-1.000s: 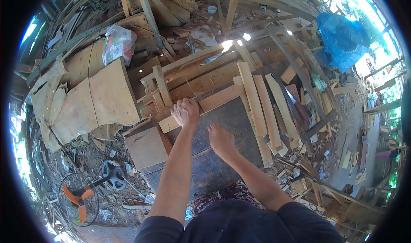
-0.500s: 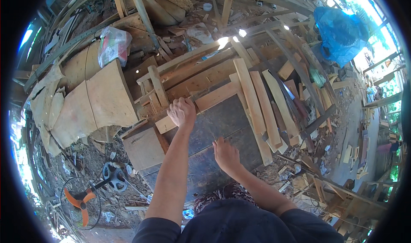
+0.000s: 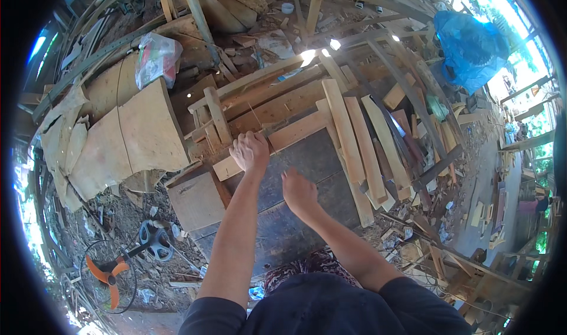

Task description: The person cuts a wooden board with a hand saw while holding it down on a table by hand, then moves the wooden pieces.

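Note:
A light wooden plank (image 3: 298, 132) lies across the far part of a dark wooden bench top (image 3: 307, 158). My left hand (image 3: 250, 151) is closed over this plank with curled fingers, pressing it down. Just nearer and to the right, my right hand (image 3: 299, 190) is a fist above the bench top. It grips a thin, blade-like tool, seen almost edge-on and too fine to name. A narrow tip (image 3: 254, 113) shows beyond the plank, in line with that fist. The stretch close to my left hand is partly hidden by its fingers.
Several loose wood strips (image 3: 345, 131) lie at the bench's right side. A small upright wooden frame (image 3: 217, 115) stands beyond my left hand. On the left are a large wooden sheet (image 3: 139, 131) and a fan with orange blades (image 3: 111, 276). A blue plastic bag (image 3: 471, 48) hangs at far right.
My right hand has moved away from my body and slightly left, toward the plank. A thin tip now shows beyond the plank. My left hand stays in place.

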The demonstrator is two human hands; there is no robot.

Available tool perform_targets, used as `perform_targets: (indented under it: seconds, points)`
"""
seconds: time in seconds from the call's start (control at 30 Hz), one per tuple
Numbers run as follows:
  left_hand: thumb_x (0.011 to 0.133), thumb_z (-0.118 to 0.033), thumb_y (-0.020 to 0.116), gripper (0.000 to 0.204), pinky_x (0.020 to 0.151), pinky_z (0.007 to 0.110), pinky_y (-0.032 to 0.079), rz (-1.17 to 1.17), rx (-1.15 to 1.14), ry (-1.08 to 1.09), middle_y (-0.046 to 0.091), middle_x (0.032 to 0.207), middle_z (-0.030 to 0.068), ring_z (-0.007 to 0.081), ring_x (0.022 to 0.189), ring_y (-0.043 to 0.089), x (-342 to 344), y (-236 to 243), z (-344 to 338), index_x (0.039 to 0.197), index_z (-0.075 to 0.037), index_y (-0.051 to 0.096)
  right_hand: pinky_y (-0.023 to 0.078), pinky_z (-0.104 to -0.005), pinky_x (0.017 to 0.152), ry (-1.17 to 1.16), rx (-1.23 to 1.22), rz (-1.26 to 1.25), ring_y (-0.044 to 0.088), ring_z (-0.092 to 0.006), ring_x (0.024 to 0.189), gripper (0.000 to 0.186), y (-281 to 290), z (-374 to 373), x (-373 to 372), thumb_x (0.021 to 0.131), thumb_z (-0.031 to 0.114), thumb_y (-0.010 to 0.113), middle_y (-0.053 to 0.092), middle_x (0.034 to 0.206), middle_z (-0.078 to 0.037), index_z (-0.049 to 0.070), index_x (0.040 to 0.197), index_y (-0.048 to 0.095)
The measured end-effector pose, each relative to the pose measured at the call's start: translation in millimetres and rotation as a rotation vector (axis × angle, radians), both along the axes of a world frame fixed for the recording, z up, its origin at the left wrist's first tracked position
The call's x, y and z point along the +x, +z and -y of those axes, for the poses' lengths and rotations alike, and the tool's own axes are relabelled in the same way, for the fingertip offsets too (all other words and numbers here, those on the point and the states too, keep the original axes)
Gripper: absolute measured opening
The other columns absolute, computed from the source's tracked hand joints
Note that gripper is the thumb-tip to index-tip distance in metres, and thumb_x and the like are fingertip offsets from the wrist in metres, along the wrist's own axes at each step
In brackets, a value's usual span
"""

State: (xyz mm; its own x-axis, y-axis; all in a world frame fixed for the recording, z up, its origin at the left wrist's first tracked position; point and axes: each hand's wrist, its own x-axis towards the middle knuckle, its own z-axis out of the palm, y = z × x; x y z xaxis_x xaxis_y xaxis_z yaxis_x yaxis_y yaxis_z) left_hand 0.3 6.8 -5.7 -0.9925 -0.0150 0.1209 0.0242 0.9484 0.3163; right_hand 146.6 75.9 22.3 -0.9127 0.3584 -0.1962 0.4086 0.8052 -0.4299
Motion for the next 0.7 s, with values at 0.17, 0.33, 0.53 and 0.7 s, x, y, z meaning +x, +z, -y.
perform_targets:
  seconds: [0.17,0.33,0.53,0.7]
  points:
    - [0.09,-0.027,0.046,0.033,0.085,0.045,0.043,-0.022,0.008,0.026,0.068,0.09,0.0133,0.0309,0.091,0.063,-3.0,-11.3,9.5,0.082,-0.006,0.07,0.054,-0.0501,0.067,0.047,-0.051,-0.095,0.067,-0.0401,0.073,0.026,5.8,1.3,-13.3,0.098,0.029,0.049,0.066,0.076,-0.02,0.003,0.098,0.052]
    - [0.09,-0.027,0.045,0.034,0.084,0.045,0.043,0.006,-0.012,0.02,0.068,0.091,0.0134,0.0311,0.092,0.063,-0.8,-5.6,12.4,0.083,-0.006,0.071,0.054,-0.049,0.067,-0.025,-0.012,0.094,0.068,-0.038,0.075,0.022,9.4,9.3,27.3,0.098,0.028,0.05,0.068,0.078,-0.018,0.006,0.097,0.054]
    - [0.09,-0.026,0.045,0.033,0.084,0.045,0.043,-0.017,0.001,0.004,0.068,0.09,0.0131,0.0308,0.091,0.063,-1.6,-5.5,0.5,0.083,-0.006,0.071,0.054,-0.05,0.064,0.014,-0.041,-0.181,0.067,-0.0383,0.072,0.024,-6.8,-5.8,-30.8,0.098,0.027,0.05,0.065,0.073,-0.02,0.003,0.093,0.052]
    - [0.09,-0.026,0.045,0.033,0.084,0.045,0.043,0.002,-0.02,0.03,0.069,0.09,0.0128,0.0305,0.091,0.063,0.5,-6.0,13.2,0.084,-0.006,0.071,0.054,-0.049,0.07,0.003,-0.021,0.11,0.068,-0.0381,0.079,0.024,6.9,10.5,27.6,0.098,0.028,0.048,0.068,0.084,-0.02,0.005,0.098,0.054]
